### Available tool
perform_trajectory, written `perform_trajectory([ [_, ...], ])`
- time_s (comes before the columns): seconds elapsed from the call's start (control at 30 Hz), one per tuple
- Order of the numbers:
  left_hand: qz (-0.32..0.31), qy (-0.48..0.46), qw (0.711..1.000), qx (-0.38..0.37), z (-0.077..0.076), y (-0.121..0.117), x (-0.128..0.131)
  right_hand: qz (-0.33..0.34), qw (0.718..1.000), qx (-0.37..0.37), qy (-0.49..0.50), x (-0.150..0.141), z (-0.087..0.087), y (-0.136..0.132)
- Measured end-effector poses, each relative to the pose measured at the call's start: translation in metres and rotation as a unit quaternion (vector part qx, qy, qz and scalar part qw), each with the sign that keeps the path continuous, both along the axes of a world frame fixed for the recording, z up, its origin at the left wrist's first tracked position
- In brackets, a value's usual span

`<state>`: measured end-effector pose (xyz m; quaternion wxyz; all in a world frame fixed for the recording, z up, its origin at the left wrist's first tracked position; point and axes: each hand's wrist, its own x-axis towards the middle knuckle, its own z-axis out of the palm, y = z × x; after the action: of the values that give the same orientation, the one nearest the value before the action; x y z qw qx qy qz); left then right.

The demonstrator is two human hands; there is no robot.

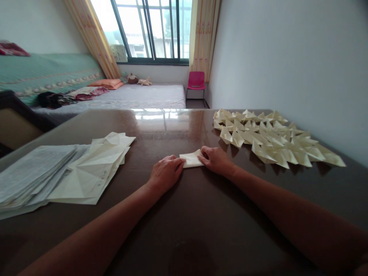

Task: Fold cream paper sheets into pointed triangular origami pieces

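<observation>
A small folded sheet of cream paper [190, 159] lies on the brown glossy table [184, 207], between my two hands. My left hand [167, 170] has its fingers closed at the left edge of the paper. On the opposite side, my right hand [216, 159] grips the right end, its thumb and fingers pinched over the paper. Part of each end is hidden under my fingers. Off to the left rests a stack of creased cream sheets [89, 172], partly over a pile of greyish printed papers [34, 168].
Many folded paper pieces [267, 136] stand in rows at the right of the table, near the white wall [287, 57]. Beyond the table are a bed [149, 96] and a pink chair [196, 80]. A dark-framed chair back [20, 119] stands at the left edge.
</observation>
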<state>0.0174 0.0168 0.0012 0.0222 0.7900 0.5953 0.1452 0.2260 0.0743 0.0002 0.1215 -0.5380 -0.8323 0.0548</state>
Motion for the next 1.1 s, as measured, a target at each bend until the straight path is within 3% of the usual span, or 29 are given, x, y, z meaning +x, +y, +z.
perform_trajectory([
  [0.27, -0.026, 0.066, 0.997, 0.032, 0.000, -0.001, 0.002, 0.006, 1.000, -0.014, 0.002, 0.000, 0.002, 0.001],
  [0.4, -0.111, 0.070, 0.989, 0.070, 0.000, -0.002, 0.000, 0.002, 1.000, -0.014, -0.008, 0.000, 0.002, 0.001],
  [0.5, -0.153, 0.084, 0.983, 0.055, 0.004, -0.005, -0.002, 0.001, 1.000, -0.013, -0.010, -0.001, 0.001, 0.001],
  [0.7, -0.149, 0.152, 0.976, 0.042, 0.011, -0.014, 0.002, 0.003, 1.000, -0.008, 0.016, 0.000, -0.004, 0.002],
  [0.8, -0.136, 0.177, 0.973, 0.053, 0.011, -0.017, 0.007, 0.003, 0.999, -0.010, 0.037, 0.003, 0.002, -0.001],
  [0.93, -0.120, 0.195, 0.971, 0.064, 0.010, -0.019, 0.011, 0.037, 0.995, 0.080, -0.051, 0.002, 0.024, -0.023],
  [1.0, -0.116, 0.198, 0.971, 0.063, 0.010, -0.020, 0.012, 0.100, 0.986, 0.055, -0.118, -0.003, 0.032, -0.040],
  [1.1, -0.114, 0.195, 0.973, 0.058, 0.012, -0.021, 0.013, 0.134, 0.976, 0.000, -0.173, -0.013, 0.034, -0.060],
])
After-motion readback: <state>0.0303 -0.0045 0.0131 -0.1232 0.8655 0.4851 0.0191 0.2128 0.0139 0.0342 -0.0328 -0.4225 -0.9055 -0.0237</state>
